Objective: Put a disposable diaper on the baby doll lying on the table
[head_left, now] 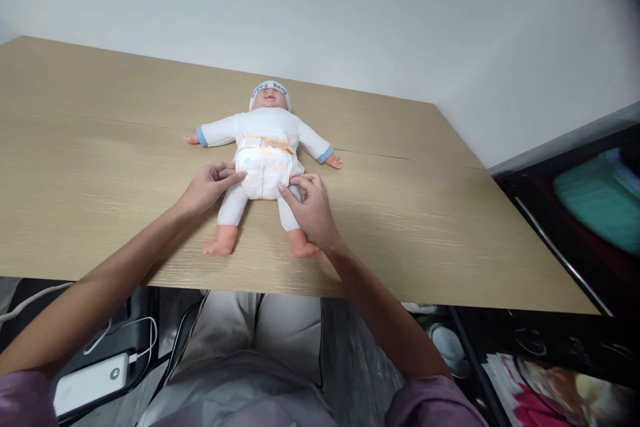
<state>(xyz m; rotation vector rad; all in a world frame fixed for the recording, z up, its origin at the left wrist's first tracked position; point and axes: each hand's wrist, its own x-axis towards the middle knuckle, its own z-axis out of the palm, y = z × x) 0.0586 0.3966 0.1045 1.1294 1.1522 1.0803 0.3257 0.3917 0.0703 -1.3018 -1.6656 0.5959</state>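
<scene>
A baby doll (265, 130) in a white suit and a white cap lies on its back on the wooden table (100, 147), head away from me. It wears a white diaper (263, 170) with an orange band at the waist. My left hand (207, 188) rests at the diaper's left leg edge, fingers stretched toward it and touching it. At the diaper's right leg edge, my right hand (313, 203) has its fingertips pinched on the diaper's rim. Both doll feet point toward me.
The table's front edge runs just above my lap. A white power bank (90, 383) with a cable lies on a dark surface at the lower left. At the right stands a dark shelf (565, 240) with a teal object (600, 203).
</scene>
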